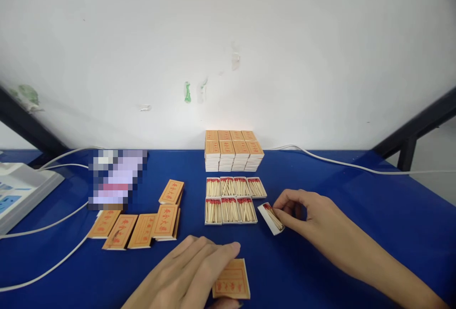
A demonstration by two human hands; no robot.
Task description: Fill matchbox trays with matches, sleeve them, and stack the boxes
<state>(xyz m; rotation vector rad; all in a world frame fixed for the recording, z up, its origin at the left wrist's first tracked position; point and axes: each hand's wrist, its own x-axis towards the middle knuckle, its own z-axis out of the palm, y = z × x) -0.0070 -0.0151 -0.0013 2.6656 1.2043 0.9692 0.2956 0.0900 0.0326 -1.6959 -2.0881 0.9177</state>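
Observation:
My right hand (306, 211) pinches the right edge of a small white matchbox tray (271, 220), tilted and partly filled with red-tipped matches. At the bottom middle, my left hand (192, 271) is closed around an orange matchbox sleeve (233, 280) with red lettering; part of the sleeve is hidden under the fingers. Left of the right hand, several open trays of matches (230, 210) lie side by side in two rows. Beyond them stands a stacked block of matchboxes (233, 150). Several orange matchbox sleeves (140, 230) lie at the left, some overlapping.
A blurred-out phone-like object (119, 176) lies on the blue table (320, 171) at the left. White cables (64, 261) cross the left side, and another cable (342, 164) runs along the back right. A white device (24, 190) sits at the left edge. A wall (285, 62) closes off the back.

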